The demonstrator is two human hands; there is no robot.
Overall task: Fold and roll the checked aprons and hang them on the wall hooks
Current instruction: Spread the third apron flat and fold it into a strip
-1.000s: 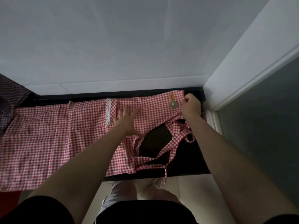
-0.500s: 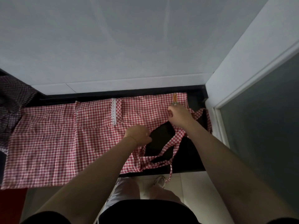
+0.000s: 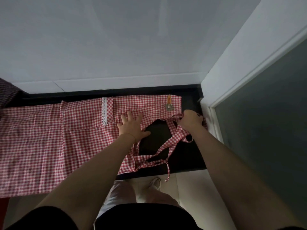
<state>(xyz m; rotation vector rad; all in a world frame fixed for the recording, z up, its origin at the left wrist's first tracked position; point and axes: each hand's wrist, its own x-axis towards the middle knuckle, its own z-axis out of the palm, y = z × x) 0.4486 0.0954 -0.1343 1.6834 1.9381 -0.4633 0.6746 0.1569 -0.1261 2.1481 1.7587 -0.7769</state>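
Head view, looking down. Red-and-white checked apron (image 3: 49, 138) spread flat on the dark counter (image 3: 186, 156), stretching far to the left of both hands, its near edge hanging a little over the counter's front. Left hand (image 3: 131, 127) lying flat on the cloth, grip apart, fingers straight and spread, pressing the apron down near its cut-out edge. Just left of this hand, a white lace trim (image 3: 104, 112) sewn across the fabric. Right hand (image 3: 191, 121) at the apron's right end, grip clamped on the checked strap (image 3: 176, 140), fingers curled round the bunched fabric. Beyond and slightly left of the right hand, a small orange label (image 3: 169, 100) with a round button (image 3: 169, 107) under it. Between the two hands, bare dark counter visible through the loop of strap. Below the right hand, more strap lying in loose loops, one thin tie (image 3: 168, 170) hanging over the counter's front edge. Far left of the left hand, part of a darker checked cloth (image 3: 7, 93) at the frame border. Behind both hands, a white wall (image 3: 132, 39); right of the right hand, a white frame (image 3: 249, 52) with a dark panel (image 3: 269, 117).
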